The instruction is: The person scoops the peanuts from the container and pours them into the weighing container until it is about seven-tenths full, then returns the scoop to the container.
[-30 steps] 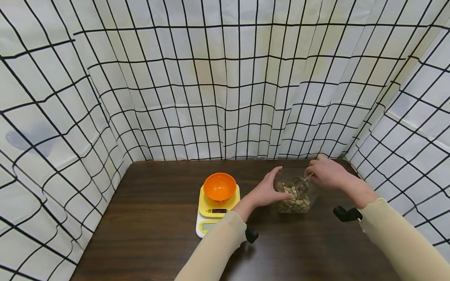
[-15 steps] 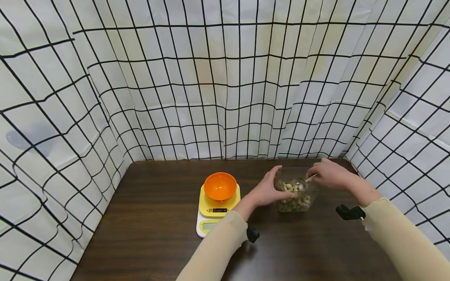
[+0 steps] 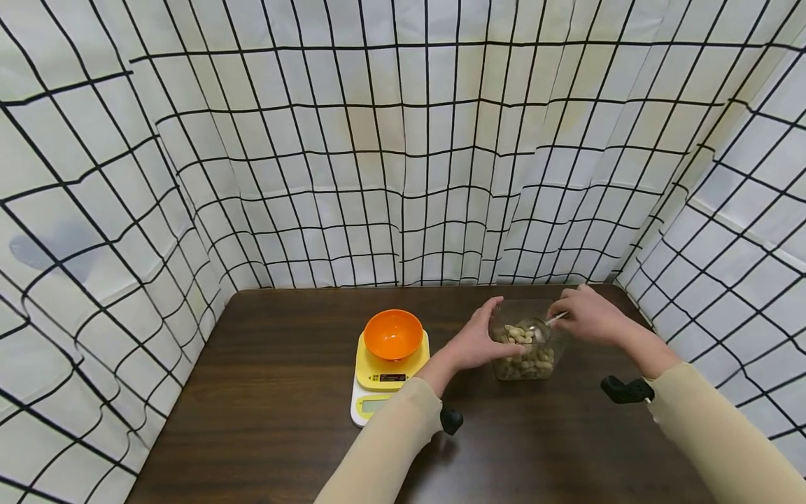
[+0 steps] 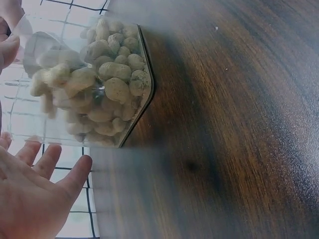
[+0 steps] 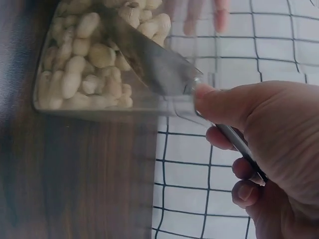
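Observation:
A clear plastic container [image 3: 525, 367] of unshelled peanuts [image 4: 117, 69] stands on the table in front of me, right of centre. My left hand [image 3: 475, 343] holds its left side, thumb at the front and spread fingers toward the back; in the left wrist view several fingertips meet the clear wall. From the right, my right hand [image 3: 585, 315] grips the handle of a metal spoon [image 5: 159, 69]. The spoon's bowl is inside the container, among the peanuts at the top. Whether it carries any is hard to tell.
Left of the container is a yellow and white kitchen scale [image 3: 362, 374] bearing an orange bowl [image 3: 394, 336]. My left forearm partly covers the scale's front. Behind the dark wooden table [image 3: 264, 392] hangs a white curtain with black grid lines [image 3: 403, 175], which also runs along both sides.
The spoon has tilted in the peanuts, and more of its handle shows. My right hand has shifted slightly with it. My left hand keeps its place on the container.

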### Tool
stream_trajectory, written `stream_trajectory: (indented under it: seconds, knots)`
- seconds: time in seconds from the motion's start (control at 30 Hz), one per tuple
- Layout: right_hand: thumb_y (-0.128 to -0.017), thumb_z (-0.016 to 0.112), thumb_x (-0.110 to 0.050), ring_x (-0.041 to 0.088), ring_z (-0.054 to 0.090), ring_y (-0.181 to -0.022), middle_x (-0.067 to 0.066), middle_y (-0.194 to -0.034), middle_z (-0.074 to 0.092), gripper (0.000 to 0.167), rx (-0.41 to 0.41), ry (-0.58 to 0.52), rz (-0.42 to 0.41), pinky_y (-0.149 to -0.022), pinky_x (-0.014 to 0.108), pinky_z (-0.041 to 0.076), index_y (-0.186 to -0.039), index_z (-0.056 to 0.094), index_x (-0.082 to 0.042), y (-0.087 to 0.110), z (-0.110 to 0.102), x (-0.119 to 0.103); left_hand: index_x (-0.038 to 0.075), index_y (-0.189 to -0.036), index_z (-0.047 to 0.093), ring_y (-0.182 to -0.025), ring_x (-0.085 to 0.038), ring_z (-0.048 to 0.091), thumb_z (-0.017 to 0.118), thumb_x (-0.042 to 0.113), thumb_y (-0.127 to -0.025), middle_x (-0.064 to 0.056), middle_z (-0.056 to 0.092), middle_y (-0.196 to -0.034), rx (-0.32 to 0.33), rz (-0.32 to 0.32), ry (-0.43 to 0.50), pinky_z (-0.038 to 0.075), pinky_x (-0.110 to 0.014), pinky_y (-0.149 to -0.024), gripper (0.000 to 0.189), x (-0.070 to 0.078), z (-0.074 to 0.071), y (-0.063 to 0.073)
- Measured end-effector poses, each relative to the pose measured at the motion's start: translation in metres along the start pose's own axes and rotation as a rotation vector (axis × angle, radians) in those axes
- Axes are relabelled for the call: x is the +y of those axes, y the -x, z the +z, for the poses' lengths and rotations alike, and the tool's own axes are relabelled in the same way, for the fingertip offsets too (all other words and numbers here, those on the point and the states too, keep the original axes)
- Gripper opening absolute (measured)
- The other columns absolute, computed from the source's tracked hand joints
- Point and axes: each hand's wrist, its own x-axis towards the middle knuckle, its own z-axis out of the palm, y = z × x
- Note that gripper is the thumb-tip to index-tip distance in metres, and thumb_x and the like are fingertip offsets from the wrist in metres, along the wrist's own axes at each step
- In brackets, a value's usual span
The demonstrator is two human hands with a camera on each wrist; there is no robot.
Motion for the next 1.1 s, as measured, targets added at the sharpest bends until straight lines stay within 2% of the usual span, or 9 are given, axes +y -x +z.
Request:
stream_trajectory:
  seconds: [0.17,0.37,0.57,0.8,1.1]
  knots:
    - [-0.096,0.074,-0.022,0.020,0.052,-0.086,-0.003,-0.094,0.062,0.014,0.011,-0.077,0.015,-0.077,0.043,0.039,-0.106,0.078,-0.013,0.005,-0.005,0.009,0.037,-0.162,0.019,-0.147,-0.022,0.034,0.082,0.050,-0.084,0.003,0.027,-0.164,0.004,0.010,-0.003,0.040,-0.046,-0.111,0.102,-0.002,0.002,0.000]
    - [-0.098,0.071,-0.025,0.023,0.058,-0.094,-0.001,-0.102,0.067,0.019,0.015,-0.125,0.018,-0.083,0.049,0.043,-0.111,0.077,-0.012,0.006,-0.007,0.019,0.038,-0.161,0.019,-0.146,-0.021,0.035,0.083,0.050,-0.083,0.002,0.028,-0.163,0.005,-0.001,-0.008,0.040,-0.047,-0.111,0.101,-0.004,0.003,0.001]
    - [-0.100,0.068,-0.023,0.030,0.057,-0.103,0.003,-0.106,0.067,0.020,0.027,-0.181,0.062,-0.083,0.050,0.044,-0.115,0.076,-0.011,0.006,-0.009,0.026,0.035,-0.162,0.020,-0.141,-0.019,0.039,0.083,0.051,-0.083,0.002,0.031,-0.161,0.009,0.001,-0.011,0.041,-0.045,-0.109,0.103,-0.003,0.003,0.001]
    - [-0.100,0.068,-0.021,0.028,0.061,-0.101,0.005,-0.108,0.071,0.019,0.066,-0.221,0.043,-0.080,0.047,0.049,-0.113,0.077,-0.008,0.004,-0.009,0.028,0.033,-0.162,0.020,-0.142,-0.020,0.038,0.083,0.049,-0.083,-0.001,0.032,-0.161,0.006,0.001,-0.003,0.041,-0.046,-0.110,0.103,-0.001,0.000,0.001]
    - [-0.100,0.068,-0.018,0.033,0.064,-0.105,0.009,-0.111,0.072,0.018,0.097,-0.235,0.041,-0.085,0.052,0.050,-0.112,0.077,-0.007,0.004,-0.011,0.032,0.027,-0.164,0.018,-0.143,-0.024,0.038,0.083,0.048,-0.083,-0.007,0.031,-0.162,-0.002,0.008,-0.016,0.040,-0.045,-0.111,0.105,0.000,0.000,-0.001]
